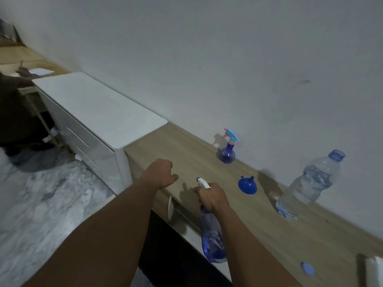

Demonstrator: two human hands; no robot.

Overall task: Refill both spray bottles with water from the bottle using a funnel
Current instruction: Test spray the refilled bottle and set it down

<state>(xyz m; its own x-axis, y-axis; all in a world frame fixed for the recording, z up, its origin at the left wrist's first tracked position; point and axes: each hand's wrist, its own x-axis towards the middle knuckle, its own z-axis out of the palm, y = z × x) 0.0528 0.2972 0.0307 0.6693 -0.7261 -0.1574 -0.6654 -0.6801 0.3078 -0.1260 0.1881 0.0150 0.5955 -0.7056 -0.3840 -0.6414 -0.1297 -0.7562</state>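
My right hand (213, 196) grips the neck of a tall clear-blue spray bottle (212, 239) with a white nozzle, held over the front edge of the wooden counter (186, 146). My left hand (162, 172) hovers over the counter to the left, fingers loosely curled, holding nothing. A small round blue spray bottle (227, 153) with a light blue and pink trigger stands by the wall. A blue funnel (247, 184) lies mouth-down on the counter between them. The uncapped clear water bottle (308, 186) stands at the right, partly full. Its blue cap (307, 269) lies near the front right.
A white cabinet (99, 108) adjoins the counter's left end. The white wall runs right behind the counter. A pale object (373, 270) shows at the bottom right corner. Marbled floor lies at the lower left. Another person's arm rests on a far desk at upper left.
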